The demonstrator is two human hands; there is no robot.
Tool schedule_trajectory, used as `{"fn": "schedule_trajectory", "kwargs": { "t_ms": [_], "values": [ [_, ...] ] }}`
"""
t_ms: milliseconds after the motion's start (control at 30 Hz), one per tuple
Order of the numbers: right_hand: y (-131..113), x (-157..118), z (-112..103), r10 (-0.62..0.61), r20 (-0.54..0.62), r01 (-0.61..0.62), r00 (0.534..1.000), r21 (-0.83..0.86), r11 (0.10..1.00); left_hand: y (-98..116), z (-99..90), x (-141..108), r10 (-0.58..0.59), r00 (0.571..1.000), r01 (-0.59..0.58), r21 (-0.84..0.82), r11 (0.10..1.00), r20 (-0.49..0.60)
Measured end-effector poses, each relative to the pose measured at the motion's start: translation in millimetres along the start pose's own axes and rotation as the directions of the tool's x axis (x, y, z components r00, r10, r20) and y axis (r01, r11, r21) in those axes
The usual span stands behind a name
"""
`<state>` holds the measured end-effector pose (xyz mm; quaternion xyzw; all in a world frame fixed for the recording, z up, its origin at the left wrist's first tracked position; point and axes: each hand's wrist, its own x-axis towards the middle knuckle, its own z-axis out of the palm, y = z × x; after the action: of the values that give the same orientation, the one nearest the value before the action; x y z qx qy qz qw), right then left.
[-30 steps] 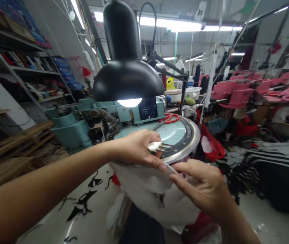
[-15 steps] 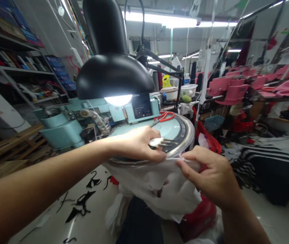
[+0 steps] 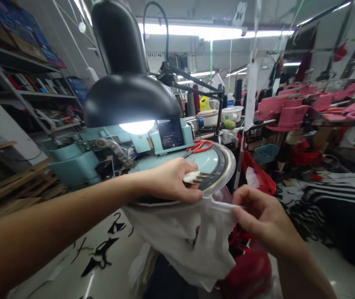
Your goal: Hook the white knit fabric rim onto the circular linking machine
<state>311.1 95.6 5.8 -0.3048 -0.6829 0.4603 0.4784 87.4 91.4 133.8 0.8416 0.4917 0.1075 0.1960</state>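
Clearly, the left hand [image 3: 171,179] holds a fork [image 3: 192,177]; the right hand [image 3: 263,218] pinches fabric [image 3: 176,230].

We count two hands [image 3: 173,180] [image 3: 263,218], one fork [image 3: 193,177], one black lamp [image 3: 130,97], one round dial [image 3: 210,161] bearing one pair of scissors [image 3: 199,150].

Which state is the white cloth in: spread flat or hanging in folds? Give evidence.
Hanging in folds: the white cloth drops, creased, below the rim of the round plate, its upper edge pinched by the right hand.
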Motion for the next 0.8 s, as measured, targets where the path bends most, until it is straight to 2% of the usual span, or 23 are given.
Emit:
{"fn": "schedule_trajectory", "kwargs": {
  "t_ms": [67,167,267,333,567,700,767,800],
  "values": [
    [-8,-1,6,-0.108,0.025,0.109,0.994,-0.052,0.993,0,0.0,2,0.035,0.999,-0.036,0.009,0.999,0.021],
    [-21,2,14,-0.23,-0.055,0.224,0.972,-0.097,0.97,-3,-1.3,4,0.086,0.995,-0.086,-0.014,0.996,0.057],
    [-23,7,17,-0.272,-0.147,0.249,0.951,-0.155,0.956,-6,-3.0,5,0.114,0.989,-0.11,-0.04,0.993,0.092],
    [-22,8,18,-0.277,-0.156,0.249,0.948,-0.178,0.952,-7,-3.4,4,0.115,0.99,-0.111,-0.056,0.992,0.082],
    [-22,12,24,-0.262,-0.182,0.223,0.948,-0.209,0.952,-1,2.9,9,0.085,0.996,-0.084,-0.032,0.996,0.011],
    [-3,22,10,-0.205,-0.219,0.132,0.954,-0.306,0.943,0,5.2,13,0.049,0.999,-0.05,-0.04,0.998,-0.016],
    [14,15,-4,-0.198,-0.322,0.03,0.926,-0.461,0.887,0,5.7,12,0.038,0.998,-0.04,-0.038,0.998,-0.05],
    [22,6,-9,-0.22,-0.399,-0.036,0.89,-0.543,0.839,0,6.5,11,0.039,0.998,-0.042,-0.037,0.998,-0.058]
  ]
}}
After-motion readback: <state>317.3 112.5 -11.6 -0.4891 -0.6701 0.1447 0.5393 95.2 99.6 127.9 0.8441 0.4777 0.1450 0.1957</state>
